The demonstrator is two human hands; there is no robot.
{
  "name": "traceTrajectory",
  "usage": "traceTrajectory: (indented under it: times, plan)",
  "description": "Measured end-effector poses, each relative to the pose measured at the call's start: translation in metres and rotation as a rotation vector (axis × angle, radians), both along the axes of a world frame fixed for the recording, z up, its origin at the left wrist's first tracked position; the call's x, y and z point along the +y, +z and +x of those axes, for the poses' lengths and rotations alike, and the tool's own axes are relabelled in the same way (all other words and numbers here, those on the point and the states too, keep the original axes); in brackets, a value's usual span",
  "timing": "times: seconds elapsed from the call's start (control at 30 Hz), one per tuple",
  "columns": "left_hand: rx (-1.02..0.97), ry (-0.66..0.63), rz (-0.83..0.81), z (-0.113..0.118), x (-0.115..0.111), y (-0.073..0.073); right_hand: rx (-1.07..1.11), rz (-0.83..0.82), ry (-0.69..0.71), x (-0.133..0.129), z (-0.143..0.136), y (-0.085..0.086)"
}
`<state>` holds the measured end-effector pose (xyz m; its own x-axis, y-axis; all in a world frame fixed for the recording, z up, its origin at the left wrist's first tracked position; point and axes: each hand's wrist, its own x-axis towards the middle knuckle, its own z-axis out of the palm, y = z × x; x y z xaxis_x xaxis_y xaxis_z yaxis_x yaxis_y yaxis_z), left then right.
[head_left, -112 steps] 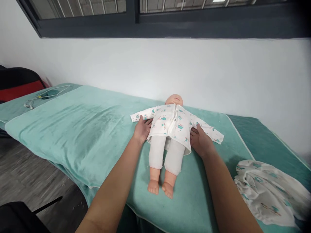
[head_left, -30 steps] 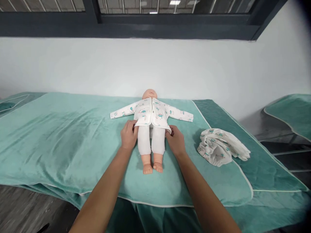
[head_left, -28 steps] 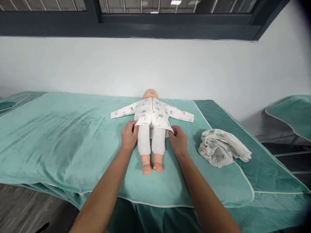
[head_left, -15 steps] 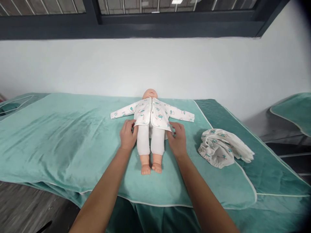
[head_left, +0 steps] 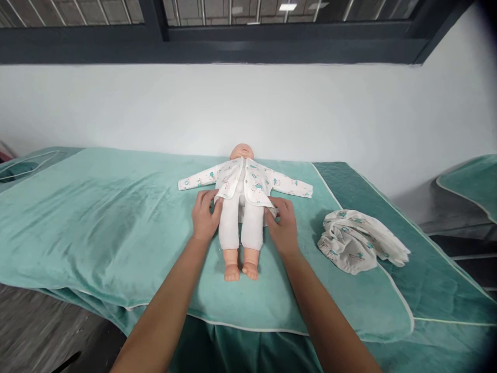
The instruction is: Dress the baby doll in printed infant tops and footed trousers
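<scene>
**Green bed [head_left: 116, 223], white wall [head_left: 248, 109], two hands at a doll's jacket [head_left: 258, 190]**

The wall runs behind the bed, with a dark window frame [head_left: 295, 46] and metal bars [head_left: 230, 11] high at twelve o'clock. The bed's soft green cover is creased at ten o'clock and edged in pale piping. A looped cord [head_left: 29, 159] lies at its far end, also towards ten. Grey floor [head_left: 34, 321] shows at eight, and a separate green-covered surface [head_left: 471, 182] at two.

The doll [head_left: 242, 152] lies on its back on the bed at twelve, head towards the wall and bare feet [head_left: 250, 270] towards the wearer. The jacket is on its upper body, sleeves spread to ten and two; white leggings [head_left: 252, 225] cover its legs. A patterned cloth [head_left: 349, 243] sits bunched at two, apart from the doll.

The step in hand looks like adjusting the hem [head_left: 258, 204]. The left hand [head_left: 205, 217] seems to pinch its corner on the eleven o'clock side; the right hand [head_left: 284, 223] has thumb and fingers closed on the one o'clock side, where the edge folds. A further move there calls for light, even tension, so neither front panel twists or rides up.
</scene>
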<state>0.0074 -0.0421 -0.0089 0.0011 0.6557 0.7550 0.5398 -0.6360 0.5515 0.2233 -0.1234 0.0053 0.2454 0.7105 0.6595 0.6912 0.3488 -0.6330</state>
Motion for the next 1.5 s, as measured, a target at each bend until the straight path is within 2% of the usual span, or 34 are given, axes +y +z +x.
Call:
traceTrajectory:
  times: [0.13,0.2,0.3,0.4,0.47,0.57,0.63,0.7,0.77,0.93,1.03,1.13,1.27,1.4,1.5]
  plan:
    - [0.206,0.035,0.213,0.002,0.009,-0.003,-0.210,0.115,0.000,0.009,-0.004,0.005]
    - [0.281,0.025,0.257,0.002,0.014,-0.004,-0.279,0.141,-0.003,0.017,-0.006,0.008]
    - [0.243,0.021,0.257,0.004,0.019,-0.002,-0.296,0.125,0.011,0.028,-0.008,0.012]
    - [0.105,-0.020,0.169,0.004,0.019,0.004,-0.143,0.060,0.038,0.034,-0.008,0.013]
    - [-0.013,-0.048,0.019,0.003,0.020,0.007,0.023,-0.009,0.047,0.036,-0.005,0.012]
    - [-0.294,-0.025,-0.267,-0.001,0.025,0.008,0.281,-0.089,-0.019,0.040,0.002,0.009]
    - [-0.521,-0.021,-0.382,-0.004,0.032,0.006,0.407,-0.103,-0.057,0.043,0.006,0.006]
    - [-0.688,-0.059,-0.420,-0.005,0.038,0.003,0.466,-0.103,-0.052,0.045,0.009,0.004]
    - [-0.770,-0.107,-0.442,-0.006,0.042,0.000,0.534,-0.107,-0.031,0.048,0.011,0.002]
    - [-1.009,-0.182,-0.447,-0.011,0.049,-0.004,0.918,-0.069,0.046,0.055,0.018,-0.002]
    - [-1.094,-0.154,-0.429,-0.015,0.054,-0.010,1.011,-0.045,-0.063,0.056,0.022,-0.004]
    - [-1.078,0.000,-0.411,-0.017,0.058,-0.018,0.978,-0.037,-0.203,0.051,0.024,-0.005]
    - [-0.948,0.134,-0.356,-0.020,0.055,-0.023,0.805,-0.099,-0.303,0.030,0.025,-0.002]
    - [-0.821,0.240,-0.291,-0.025,0.042,-0.020,0.643,-0.134,-0.331,-0.005,0.023,-0.001]
    - [-0.580,0.284,-0.203,-0.029,0.026,-0.016,0.305,-0.178,-0.320,-0.042,0.023,-0.001]
